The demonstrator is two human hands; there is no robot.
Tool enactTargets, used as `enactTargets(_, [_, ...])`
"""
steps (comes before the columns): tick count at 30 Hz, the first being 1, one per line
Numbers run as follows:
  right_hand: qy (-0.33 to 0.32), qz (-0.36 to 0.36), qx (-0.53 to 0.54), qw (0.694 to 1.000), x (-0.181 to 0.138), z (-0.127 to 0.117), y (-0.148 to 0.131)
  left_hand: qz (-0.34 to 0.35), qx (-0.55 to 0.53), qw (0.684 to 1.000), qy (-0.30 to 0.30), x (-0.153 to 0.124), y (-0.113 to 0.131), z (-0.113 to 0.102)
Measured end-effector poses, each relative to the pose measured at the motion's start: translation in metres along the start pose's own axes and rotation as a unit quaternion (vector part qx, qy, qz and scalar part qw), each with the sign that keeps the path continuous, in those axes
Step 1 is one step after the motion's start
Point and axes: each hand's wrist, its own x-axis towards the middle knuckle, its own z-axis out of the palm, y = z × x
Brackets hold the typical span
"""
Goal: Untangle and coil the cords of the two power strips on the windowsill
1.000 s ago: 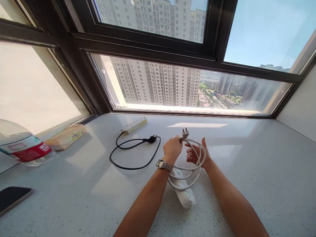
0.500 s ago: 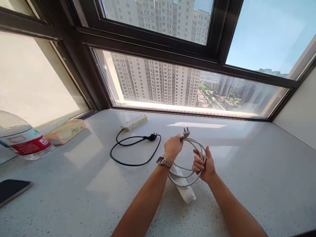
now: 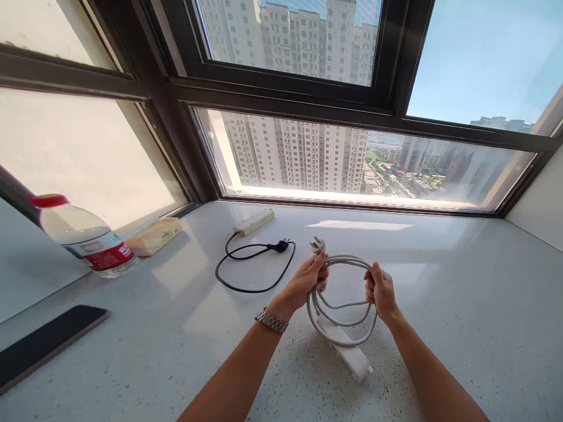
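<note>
A light grey power cord (image 3: 338, 339) hangs in several loops between my two hands. My left hand (image 3: 311, 275), with a metal-banded watch on the wrist, is closed round the loops just below the grey plug (image 3: 317, 245), whose prongs point up and away. On the far side of the coil, my right hand (image 3: 380, 291) grips the loops with its thumb on top. Beneath and behind the lower loops lies a white power strip (image 3: 355, 360) on the speckled white counter (image 3: 461, 328); the cord covers part of it.
A second power strip (image 3: 255, 223) with a black cord and black plug (image 3: 278, 246) lies near the window. At the left are a water bottle (image 3: 94, 240) with a red cap, a tissue pack (image 3: 156, 235) and a dark phone (image 3: 48, 340). A dark window frame (image 3: 290, 99) borders the counter's back.
My left hand has turned so its thumb and fingers wrap the cord below the plug. The right hand has shifted along the coil, and the loops are spread wider. The view has swung slightly left.
</note>
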Motion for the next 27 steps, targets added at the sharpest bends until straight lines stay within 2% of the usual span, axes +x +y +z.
enactTargets(5, [-0.052, -0.138, -0.093, 0.985, -0.007, 0.005, -0.003, -0.048, -0.073, 0.996, -0.035, -0.022, -0.001, -0.006])
enactTargets(9, [-0.08, -0.262, -0.176, 0.946, -0.015, 0.006, -0.011, -0.102, -0.093, 0.985, -0.102, -0.026, 0.003, -0.009])
enactTargets(12, [-0.095, -0.328, -0.217, 0.914, -0.02, 0.007, -0.019, -0.13, -0.105, 0.974, -0.15, -0.025, 0.002, -0.011])
enactTargets(15, [-0.104, -0.37, -0.246, 0.89, -0.025, 0.008, -0.024, -0.154, -0.12, 0.971, -0.139, -0.023, 0.001, -0.013])
enactTargets(21, [-0.123, -0.405, -0.304, 0.853, -0.031, 0.009, -0.023, -0.163, -0.123, 0.977, -0.057, -0.021, -0.001, -0.013])
enactTargets(27, [-0.133, -0.485, -0.309, 0.807, -0.038, 0.009, -0.027, -0.175, -0.087, 0.975, -0.102, -0.023, 0.001, -0.015])
